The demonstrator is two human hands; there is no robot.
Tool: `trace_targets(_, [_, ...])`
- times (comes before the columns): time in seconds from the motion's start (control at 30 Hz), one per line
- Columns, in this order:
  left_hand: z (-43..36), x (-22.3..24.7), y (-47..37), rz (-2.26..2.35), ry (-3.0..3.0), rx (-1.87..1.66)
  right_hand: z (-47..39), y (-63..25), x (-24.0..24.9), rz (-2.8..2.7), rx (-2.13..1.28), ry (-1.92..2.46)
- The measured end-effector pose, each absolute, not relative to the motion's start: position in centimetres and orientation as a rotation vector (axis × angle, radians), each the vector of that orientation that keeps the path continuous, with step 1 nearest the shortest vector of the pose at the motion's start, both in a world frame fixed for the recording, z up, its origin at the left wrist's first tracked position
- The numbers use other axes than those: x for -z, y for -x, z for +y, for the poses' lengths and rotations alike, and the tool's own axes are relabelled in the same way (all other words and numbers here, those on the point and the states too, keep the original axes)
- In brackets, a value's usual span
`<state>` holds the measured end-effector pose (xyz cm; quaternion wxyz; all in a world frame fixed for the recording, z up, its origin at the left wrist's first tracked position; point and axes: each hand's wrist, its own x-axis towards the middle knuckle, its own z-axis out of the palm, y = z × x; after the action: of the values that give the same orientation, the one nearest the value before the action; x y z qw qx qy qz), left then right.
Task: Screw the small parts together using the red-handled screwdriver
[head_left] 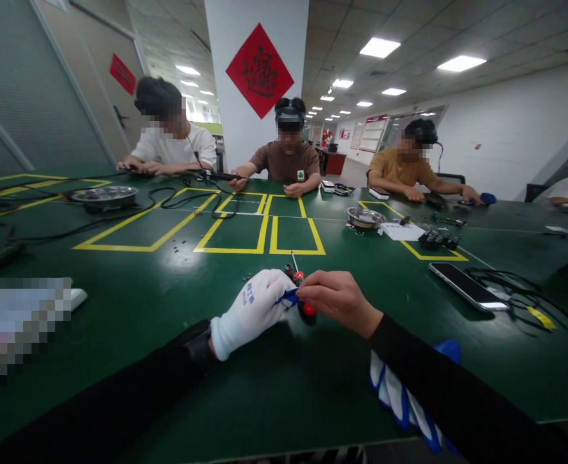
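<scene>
My left hand (pixel 257 306) wears a white work glove with blue fingertips, its fingers drawn together. My bare right hand (pixel 339 296) is closed in a pinch, its fingertips meeting the blue fingertips of the left glove. Whatever sits between the fingers is hidden or too small to name. Just behind and beneath the hands lies a screwdriver (pixel 295 263) with a red and black handle, its shaft pointing away from me. A small dark metal cylinder (pixel 288 270) is beside it. Under my right forearm rests another white and blue glove (pixel 394 393).
On the right lie a phone (pixel 467 285) and black cables (pixel 530 290). Metal bowls (pixel 365 218) (pixel 103 196), a paper sheet (pixel 402 232) and dark metal parts (pixel 438 239) stand farther back. Yellow tape (pixel 236 250) marks the green table. Several people sit across from me.
</scene>
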<state>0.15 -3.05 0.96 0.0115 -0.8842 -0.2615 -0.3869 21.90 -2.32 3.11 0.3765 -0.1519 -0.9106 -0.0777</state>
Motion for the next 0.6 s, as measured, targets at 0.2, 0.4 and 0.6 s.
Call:
trace_targets(0.2, [-3.2,-1.1,-0.2,-0.8,2.806,1.188,-2.1,-21.3,-2.5,-2.377,0.302,0.378])
trace_targets(0.4, [-3.6,-1.4,0.1,-0.868,2.785,1.57,-2.2,-20.9,-2.4,-2.191,-0.016,0.408])
trace_targets(0.6, [-2.5,-0.9,0.4,-1.179,2.588,1.77,-2.1,-21.6,-2.7,-2.353,-0.01,0.714])
